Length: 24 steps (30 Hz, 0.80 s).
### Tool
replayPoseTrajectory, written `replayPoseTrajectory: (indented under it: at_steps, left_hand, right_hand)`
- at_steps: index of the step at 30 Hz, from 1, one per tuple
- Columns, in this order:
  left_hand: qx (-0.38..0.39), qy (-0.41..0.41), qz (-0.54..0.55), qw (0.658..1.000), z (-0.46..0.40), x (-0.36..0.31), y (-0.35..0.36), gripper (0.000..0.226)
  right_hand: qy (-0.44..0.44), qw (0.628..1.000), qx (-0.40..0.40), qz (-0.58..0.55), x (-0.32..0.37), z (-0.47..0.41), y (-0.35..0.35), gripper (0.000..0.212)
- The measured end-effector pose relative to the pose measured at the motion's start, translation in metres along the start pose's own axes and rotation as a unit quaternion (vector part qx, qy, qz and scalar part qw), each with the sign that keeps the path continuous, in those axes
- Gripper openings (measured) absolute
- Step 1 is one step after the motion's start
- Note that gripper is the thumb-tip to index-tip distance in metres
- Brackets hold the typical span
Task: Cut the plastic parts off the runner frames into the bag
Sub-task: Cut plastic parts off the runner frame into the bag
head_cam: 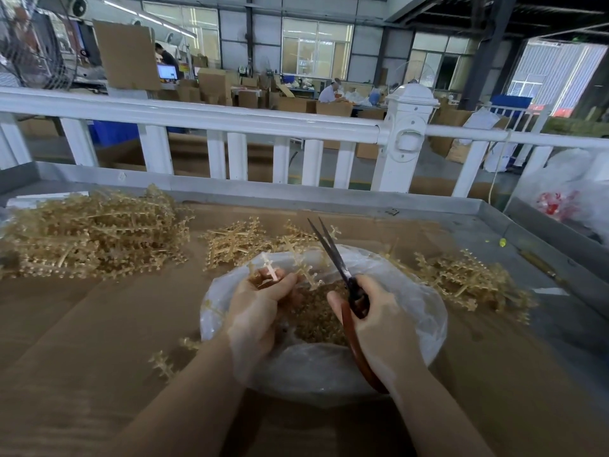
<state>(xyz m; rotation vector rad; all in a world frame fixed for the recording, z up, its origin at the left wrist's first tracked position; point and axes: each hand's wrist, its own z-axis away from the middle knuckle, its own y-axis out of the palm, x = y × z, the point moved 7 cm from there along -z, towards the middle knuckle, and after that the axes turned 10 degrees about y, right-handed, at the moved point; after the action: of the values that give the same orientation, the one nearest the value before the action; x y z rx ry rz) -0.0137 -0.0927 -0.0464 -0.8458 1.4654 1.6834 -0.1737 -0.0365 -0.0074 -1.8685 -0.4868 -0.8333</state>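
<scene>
— Left hand [260,305]? Closed around a tan plastic runner frame [304,270] with small branching parts, held just over the open mouth of the clear plastic bag [425,311]. A pale stick-like piece of plastic [269,267] pinched there too, poking up past the fingers.

— And the right hand [379,324]? Gripped the red-brown handles of the long dark-bladed scissors [333,252]. Blades parted a little, pointed up and away, tips above the far rim of the bag, beside the held frame; whether touching it, could not tell.

— Inside the bag? Filled in the middle with a heap of small brownish cut parts [316,315], right between the two hands.

— Rest of the frames? Piled high at the far left of the cardboard-covered table [99,324] in one big tan heap [92,235]. A smaller cluster [237,245] just behind the bag, another spread [468,278] to its right. A few loose sprigs [164,361] near the left forearm.

— Beyond the table? A white railing [230,122], then stacked cardboard boxes [214,82] across a workshop floor.
</scene>
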Motion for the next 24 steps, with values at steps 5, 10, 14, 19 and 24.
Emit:
replayPoseTrajectory:
  at_steps: [5,10,14,19,24]
  left_hand:
    - [0.006,0.019,0.010,1.000,0.001,0.001,0.002,0.020]
    - [-0.004,0.022,0.039,0.999,-0.003,0.002,-0.001,0.019]
    - [0.008,0.009,0.082,0.997,-0.004,0.001,0.000,0.026]
    - [0.014,0.012,0.084,0.996,-0.005,0.001,-0.001,0.007]
    - [0.013,0.026,0.056,0.998,-0.009,0.003,-0.005,0.005]
  right_hand:
    - [-0.023,0.999,-0.014,0.046,0.000,0.003,0.006,0.023]
    - [-0.053,0.993,-0.018,0.106,-0.001,0.010,0.014,0.037]
    - [-0.076,0.992,-0.024,0.102,0.002,0.013,0.014,0.037]
    - [-0.093,0.989,-0.016,0.113,0.004,0.015,0.014,0.035]
    - [-0.096,0.987,-0.014,0.127,0.003,0.015,0.017,0.035]
